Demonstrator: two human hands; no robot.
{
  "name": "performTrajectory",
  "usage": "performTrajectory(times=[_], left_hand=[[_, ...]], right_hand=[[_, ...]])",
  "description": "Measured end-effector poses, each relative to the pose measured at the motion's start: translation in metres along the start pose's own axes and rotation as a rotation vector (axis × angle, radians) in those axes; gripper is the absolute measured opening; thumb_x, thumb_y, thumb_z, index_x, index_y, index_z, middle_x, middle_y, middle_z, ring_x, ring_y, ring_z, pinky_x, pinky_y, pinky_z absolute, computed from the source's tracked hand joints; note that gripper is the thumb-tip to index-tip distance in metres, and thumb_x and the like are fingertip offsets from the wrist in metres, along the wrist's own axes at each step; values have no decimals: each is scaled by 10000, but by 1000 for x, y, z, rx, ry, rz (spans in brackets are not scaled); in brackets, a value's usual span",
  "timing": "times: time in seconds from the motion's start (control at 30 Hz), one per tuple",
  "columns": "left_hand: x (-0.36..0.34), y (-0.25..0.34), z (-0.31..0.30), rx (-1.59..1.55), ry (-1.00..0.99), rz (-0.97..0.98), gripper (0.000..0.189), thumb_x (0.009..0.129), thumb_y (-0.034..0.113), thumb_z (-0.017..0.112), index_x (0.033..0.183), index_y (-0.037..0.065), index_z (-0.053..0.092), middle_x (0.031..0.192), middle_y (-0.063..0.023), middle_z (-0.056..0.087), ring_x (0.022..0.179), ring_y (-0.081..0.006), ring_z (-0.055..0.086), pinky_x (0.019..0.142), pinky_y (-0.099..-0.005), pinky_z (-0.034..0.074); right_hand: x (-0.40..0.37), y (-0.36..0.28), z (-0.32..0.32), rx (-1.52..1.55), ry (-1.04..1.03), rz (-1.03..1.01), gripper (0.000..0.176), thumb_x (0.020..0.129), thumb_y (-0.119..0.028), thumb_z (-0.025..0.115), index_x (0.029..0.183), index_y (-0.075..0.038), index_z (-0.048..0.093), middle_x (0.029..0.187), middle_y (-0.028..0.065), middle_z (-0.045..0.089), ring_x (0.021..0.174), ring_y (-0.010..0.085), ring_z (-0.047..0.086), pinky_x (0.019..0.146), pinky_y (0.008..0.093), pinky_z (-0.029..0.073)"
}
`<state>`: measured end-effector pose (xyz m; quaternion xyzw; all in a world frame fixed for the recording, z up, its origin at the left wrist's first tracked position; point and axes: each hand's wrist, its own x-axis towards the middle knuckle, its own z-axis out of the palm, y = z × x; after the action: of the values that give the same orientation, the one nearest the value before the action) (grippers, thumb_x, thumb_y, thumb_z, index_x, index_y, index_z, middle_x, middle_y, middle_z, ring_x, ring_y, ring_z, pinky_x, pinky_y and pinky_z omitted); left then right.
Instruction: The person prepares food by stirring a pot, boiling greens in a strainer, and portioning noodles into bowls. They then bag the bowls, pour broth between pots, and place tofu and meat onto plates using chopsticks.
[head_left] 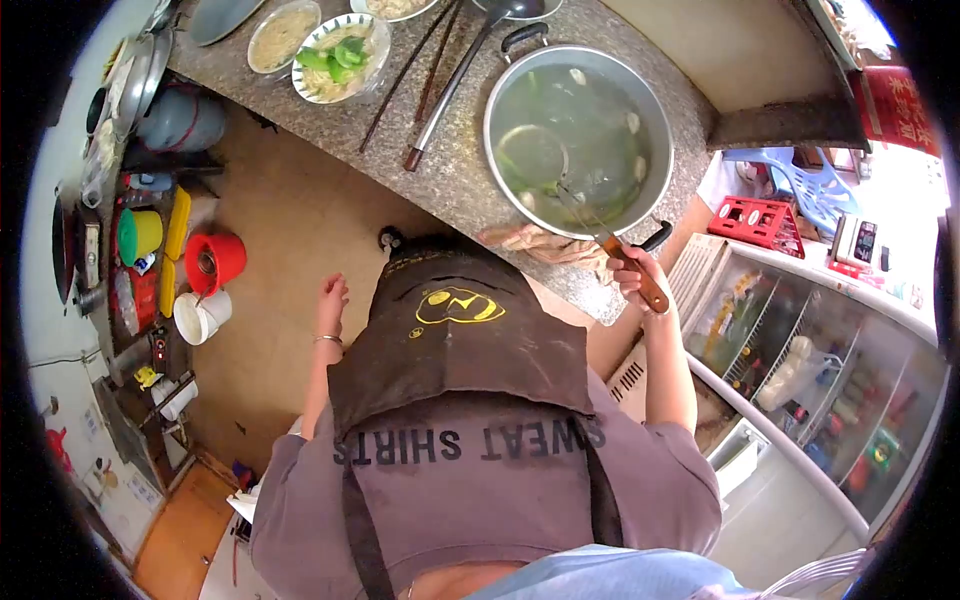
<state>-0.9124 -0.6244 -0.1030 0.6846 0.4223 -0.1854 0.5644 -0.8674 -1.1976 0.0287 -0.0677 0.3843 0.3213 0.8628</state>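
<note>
My right hand point(640, 280) is closed around the wooden handle of a skimmer point(655, 290). Its thin metal shaft slants down into a large metal pot point(487, 130), and a round rim shows under the cloudy greenish liquid point(570, 110). Green strips and a few pale pieces float there. The pot has black side handles and stands on a speckled stone counter point(350, 180). My left hand point(335, 300) hangs beside the dark apron point(460, 350), its fingers loosely bent and slightly apart, with nothing in them. A crumpled cloth point(550, 245) lies against the pot's near side.
Left of the pot lie a long-handled ladle point(450, 90) and a pair of chopsticks point(405, 85). Beyond them stands a bowl with green leaves point(340, 60), beside another filled bowl point(283, 38). A glass-topped freezer point(800, 370) stands at right; buckets point(213, 262) sit on the floor at left.
</note>
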Motion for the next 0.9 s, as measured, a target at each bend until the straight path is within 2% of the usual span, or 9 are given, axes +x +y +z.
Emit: performTrajectory(times=[0.17, 0.3, 0.37, 0.4, 0.5, 0.57, 0.63, 0.77, 0.9], left_hand=[[10, 9, 4, 4, -4, 17, 342, 855, 285, 558, 1123, 75, 531, 1004, -28, 554, 905, -140, 529, 766, -294, 437], [18, 10, 5, 10, -32, 15, 344, 858, 287, 555, 1128, 76, 532, 1038, -31, 553, 925, -143, 529, 780, -296, 433], [13, 16, 8, 20, -29, 16, 342, 858, 285, 555, 1129, 77, 532, 1039, -29, 551, 928, -144, 531, 777, -296, 434], [11, 17, 9, 23, -20, 15, 341, 858, 282, 555, 1130, 77, 533, 1039, -28, 549, 932, -144, 533, 775, -296, 435], [15, 7, 5, 38, -44, 0, 343, 859, 282, 554, 1136, 79, 531, 1043, -27, 546, 936, -147, 538, 772, -296, 437], [18, 2, 4, 37, -38, -3, 342, 858, 282, 556, 1133, 81, 534, 1032, -25, 547, 929, -146, 539, 769, -295, 437], [15, 4, 2, 33, -25, -9, 341, 857, 283, 559, 1131, 82, 537, 1021, -23, 548, 922, -144, 539, 767, -295, 438], [15, -3, -1, 10, -11, -2, 336, 854, 287, 562, 1121, 85, 545, 1007, -20, 549, 908, -138, 535, 764, -291, 436], [5, 1, -1, 18, -11, 0, 329, 852, 283, 562, 1112, 82, 551, 996, -21, 555, 897, -132, 532, 766, -289, 434]], right_hand=[[-7, 10, -1, 58, -114, -98, 209, 886, -175, 444, 1037, -43, 385, 752, 89, 458, 451, 97, 434, 320, 193, 376], [-13, 18, 14, -379, 78, -356, 256, 872, -187, 472, 1098, -77, 428, 731, 40, 470, 445, 76, 413, 354, 172, 337], [-20, 26, 33, -850, 461, -519, 385, 866, -162, 468, 1236, -67, 414, 698, 28, 486, 445, 75, 419, 368, 200, 346], [-20, 21, 27, -1009, 468, -523, 488, 862, -143, 465, 1333, -83, 354, 670, 20, 495, 443, 81, 429, 375, 227, 359], [-20, 19, 18, -1313, 559, -456, 536, 855, -134, 470, 1365, -89, 310, 665, 22, 494, 442, 92, 441, 384, 235, 368], [-20, 22, 19, -1346, 585, -444, 502, 853, -144, 463, 1339, -96, 345, 673, 18, 489, 444, 85, 424, 381, 226, 350], [-26, 26, 32, -798, 471, -384, 426, 856, -165, 454, 1273, -97, 395, 699, 17, 483, 448, 76, 397, 368, 215, 318], [-37, 17, 4, -557, 250, -397, 344, 862, -176, 444, 1195, -93, 425, 738, 24, 480, 445, 78, 379, 375, 209, 314], [-57, 34, 23, -823, 335, -477, 437, 858, -170, 455, 1278, -79, 375, 727, 34, 491, 444, 74, 392, 384, 204, 323]])
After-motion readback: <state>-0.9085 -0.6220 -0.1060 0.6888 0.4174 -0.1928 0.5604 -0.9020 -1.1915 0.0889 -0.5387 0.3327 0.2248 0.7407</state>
